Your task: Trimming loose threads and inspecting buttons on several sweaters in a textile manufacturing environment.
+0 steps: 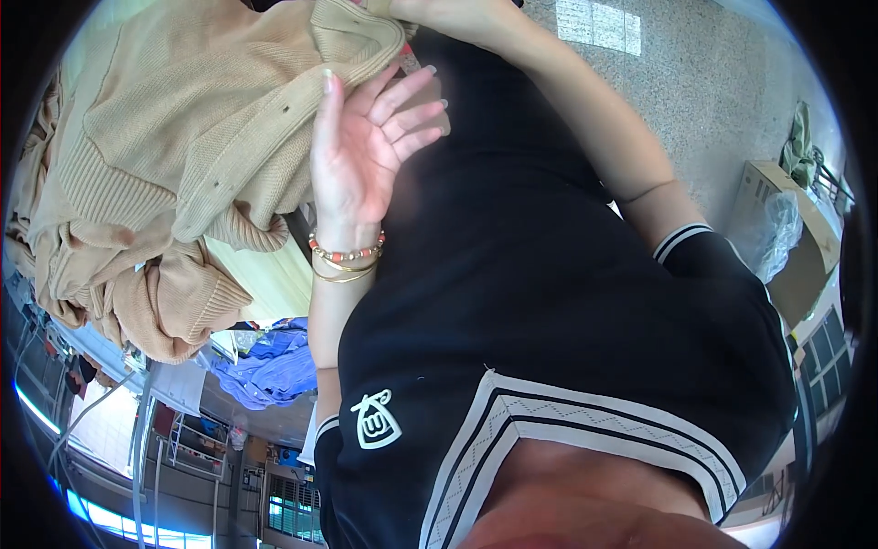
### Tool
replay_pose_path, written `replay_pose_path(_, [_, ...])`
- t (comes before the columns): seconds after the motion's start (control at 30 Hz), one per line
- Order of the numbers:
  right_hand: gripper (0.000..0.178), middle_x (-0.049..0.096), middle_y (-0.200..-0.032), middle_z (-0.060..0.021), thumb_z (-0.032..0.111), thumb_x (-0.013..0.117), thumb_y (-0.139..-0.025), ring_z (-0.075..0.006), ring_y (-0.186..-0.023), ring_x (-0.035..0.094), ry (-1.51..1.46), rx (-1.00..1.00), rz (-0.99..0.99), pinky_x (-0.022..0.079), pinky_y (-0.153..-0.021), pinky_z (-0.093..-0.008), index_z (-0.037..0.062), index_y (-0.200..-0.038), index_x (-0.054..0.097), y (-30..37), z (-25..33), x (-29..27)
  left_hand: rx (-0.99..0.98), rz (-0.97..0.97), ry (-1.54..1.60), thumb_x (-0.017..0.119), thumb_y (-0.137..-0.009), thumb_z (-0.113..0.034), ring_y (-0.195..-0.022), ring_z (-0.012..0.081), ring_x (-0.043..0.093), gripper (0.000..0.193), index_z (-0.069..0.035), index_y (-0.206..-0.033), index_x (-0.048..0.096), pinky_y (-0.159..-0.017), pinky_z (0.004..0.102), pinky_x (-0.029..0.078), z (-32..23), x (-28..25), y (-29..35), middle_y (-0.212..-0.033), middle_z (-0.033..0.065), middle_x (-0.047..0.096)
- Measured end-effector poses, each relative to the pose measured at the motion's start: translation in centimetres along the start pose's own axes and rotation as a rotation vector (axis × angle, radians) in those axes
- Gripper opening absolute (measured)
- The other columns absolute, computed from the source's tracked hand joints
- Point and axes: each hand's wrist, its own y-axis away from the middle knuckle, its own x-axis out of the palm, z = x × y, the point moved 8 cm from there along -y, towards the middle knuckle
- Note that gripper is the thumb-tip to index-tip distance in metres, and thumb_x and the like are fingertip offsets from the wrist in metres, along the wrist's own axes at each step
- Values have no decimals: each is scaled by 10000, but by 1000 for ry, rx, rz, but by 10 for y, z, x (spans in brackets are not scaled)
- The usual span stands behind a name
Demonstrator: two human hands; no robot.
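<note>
A beige knit cardigan (219, 101), with ribbed edges and small dark spots along its front band, lies bunched at the upper left. My left hand (361, 151) is beside that band, palm up with fingers spread, and a bead bracelet and thin bangles circle its wrist. Behind its fingertips shows a blurred tan patch that I cannot make out. At the top edge, my right hand (448, 14) reaches to the cardigan's far end. Its fingers are cut off by the picture's edge, so their grip is hidden.
More tan knitwear (174, 302) is heaped below the cardigan, over a pale green surface (265, 279). Purple-blue cloth (270, 371) lies further down. A cardboard box (777, 247) with clear plastic stands at the right on a speckled floor (713, 101).
</note>
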Motion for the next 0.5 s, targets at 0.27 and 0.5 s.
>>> replay_pose_path(0.27, [231, 627, -664, -41, 194, 713, -879, -107, -577, 603, 437, 88, 161, 485, -544, -264, -27, -832, 667, -13, 2, 3, 45, -34, 25, 325, -1030, -499, -1072, 377, 642, 730, 106, -1439, 300, -850, 456, 577, 3, -6, -5, -1361, 310, 501])
replay_pose_path(0.5, [181, 617, -691, 19, 172, 692, -921, -70, -587, 563, -385, 129, 94, 439, -521, -235, -4, -883, 681, 9, -20, 0, 120, -106, -138, 349, -1034, -431, -1178, 372, 580, 640, 84, -1415, 354, -919, 468, 545, 0, -5, 3, -1433, 309, 423])
